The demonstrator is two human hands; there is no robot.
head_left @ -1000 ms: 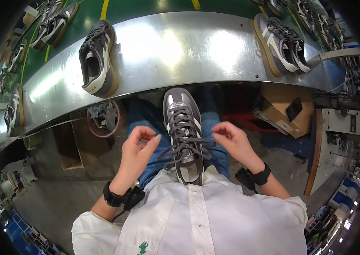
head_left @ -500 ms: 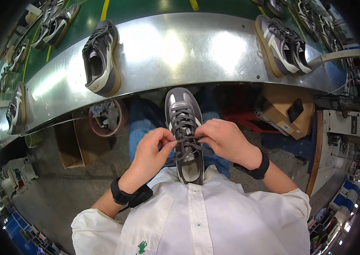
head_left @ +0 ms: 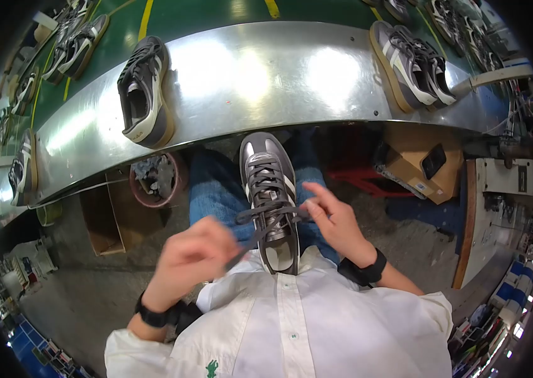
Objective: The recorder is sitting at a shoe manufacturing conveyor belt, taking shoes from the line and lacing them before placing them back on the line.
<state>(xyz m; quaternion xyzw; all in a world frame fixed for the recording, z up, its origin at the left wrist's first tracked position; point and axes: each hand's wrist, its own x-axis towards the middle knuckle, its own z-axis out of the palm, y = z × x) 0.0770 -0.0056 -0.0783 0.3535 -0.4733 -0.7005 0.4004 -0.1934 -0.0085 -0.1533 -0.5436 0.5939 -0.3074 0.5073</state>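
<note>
Low-top shoe (head_left: 273, 189), dk gray w/ metallic sheen, white side stripes; sole down, toe pointing away, heel end by white shirt (head_left: 329, 321). Dk laces (head_left: 276, 210) threaded, loop on L, 1 end stretched lower L, blurry.

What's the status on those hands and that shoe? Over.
Left hand blurred, holding a lace. Right hand by it, grip unclear. Shoe on lap, toe forward. Nothing visibly blocking.

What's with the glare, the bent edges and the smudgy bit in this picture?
Head view: white glare patches lie on the metal bench, hiding its surface there; head view: the bench's near edge bows, as fisheye lenses make it; head view: the left hand is blurred, while the right hand and the shoe between them look fairly sharp.
</note>
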